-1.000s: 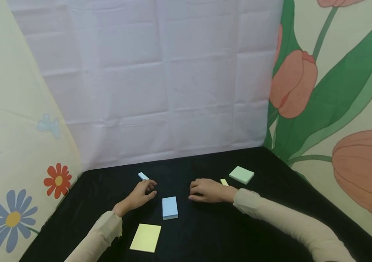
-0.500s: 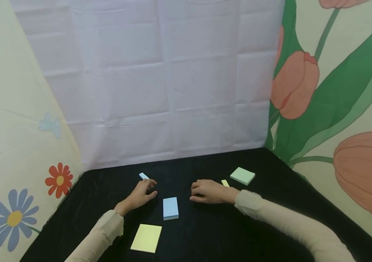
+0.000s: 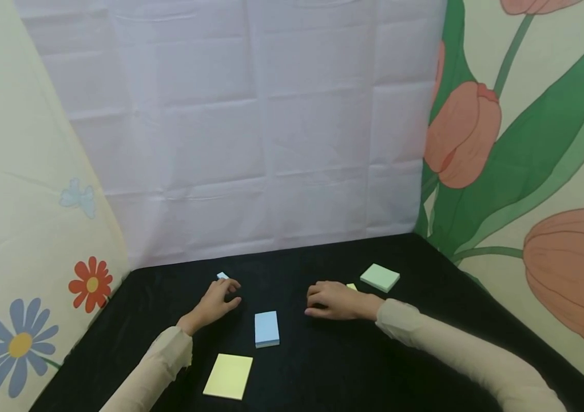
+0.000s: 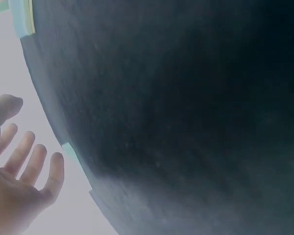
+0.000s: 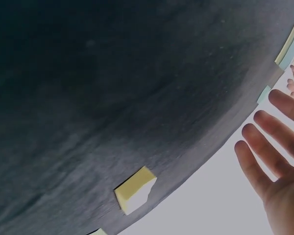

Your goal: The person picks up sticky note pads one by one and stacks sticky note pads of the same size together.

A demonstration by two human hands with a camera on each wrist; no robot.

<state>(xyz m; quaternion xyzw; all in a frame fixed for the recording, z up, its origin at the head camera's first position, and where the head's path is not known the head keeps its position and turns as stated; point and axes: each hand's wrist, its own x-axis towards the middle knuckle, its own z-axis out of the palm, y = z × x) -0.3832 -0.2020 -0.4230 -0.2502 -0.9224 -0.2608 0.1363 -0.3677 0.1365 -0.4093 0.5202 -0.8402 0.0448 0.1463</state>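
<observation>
My left hand hovers over the black table with its fingers loosely bent and nothing in them; in the left wrist view the fingers of that hand are spread apart. Just beyond its fingertips lies a small light blue sticky note pad, partly hidden by the hand. My right hand also holds nothing, its fingers relaxed. Behind its wrist a small yellow sticky note pad peeks out, seen more fully as a yellow pad in the right wrist view. Between the hands is a blue sticky note pad.
A square yellow sticky note pad lies nearest the front of the black-covered table. At the back right sits a light green sticky note pad. A white cloth hangs behind the table, with floral cloths on both sides.
My hands have drawn slightly apart: the left one to the left, the right one to the right. The left hand now covers more of the small light blue pad. The pads stay in place.
</observation>
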